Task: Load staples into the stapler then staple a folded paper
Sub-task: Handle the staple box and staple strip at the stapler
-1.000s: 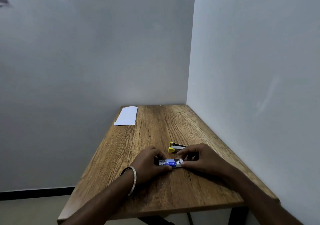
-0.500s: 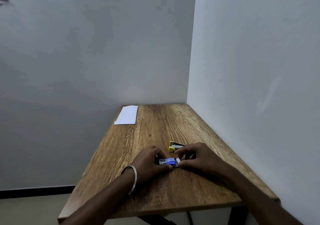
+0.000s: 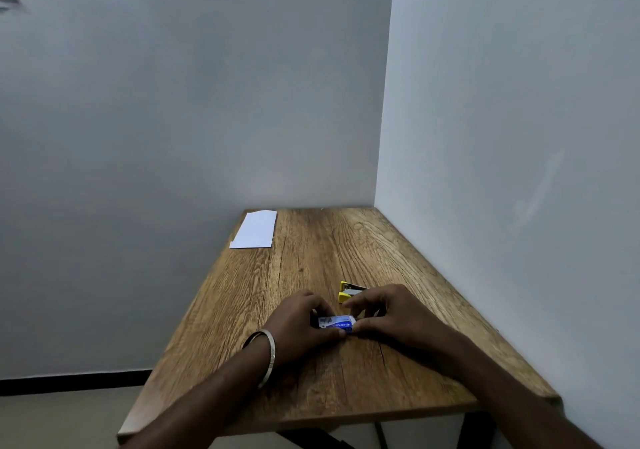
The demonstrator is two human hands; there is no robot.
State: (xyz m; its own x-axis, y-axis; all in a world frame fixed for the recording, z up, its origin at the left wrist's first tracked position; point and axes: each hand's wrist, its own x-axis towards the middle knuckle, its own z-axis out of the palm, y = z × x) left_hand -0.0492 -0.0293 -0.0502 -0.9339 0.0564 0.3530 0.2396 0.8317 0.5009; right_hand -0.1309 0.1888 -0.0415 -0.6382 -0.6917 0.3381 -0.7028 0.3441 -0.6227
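A small blue and white staple box (image 3: 336, 321) lies on the wooden table (image 3: 311, 268) near its front. My left hand (image 3: 299, 325), with a metal bangle on the wrist, grips the box's left end. My right hand (image 3: 388, 313) pinches its right end with thumb and fingers. Just behind the hands sits a yellow stapler (image 3: 347, 292), partly hidden by my right fingers. A folded white paper (image 3: 256, 230) lies flat at the table's far left corner.
Grey walls close in the table at the back and along its right side. The table's left edge and front edge drop to the floor (image 3: 52, 421). Bare wood lies between the paper and the hands.
The box's right end has slid a little into my right fingers, so less of it shows. Both hands stay in place around it.
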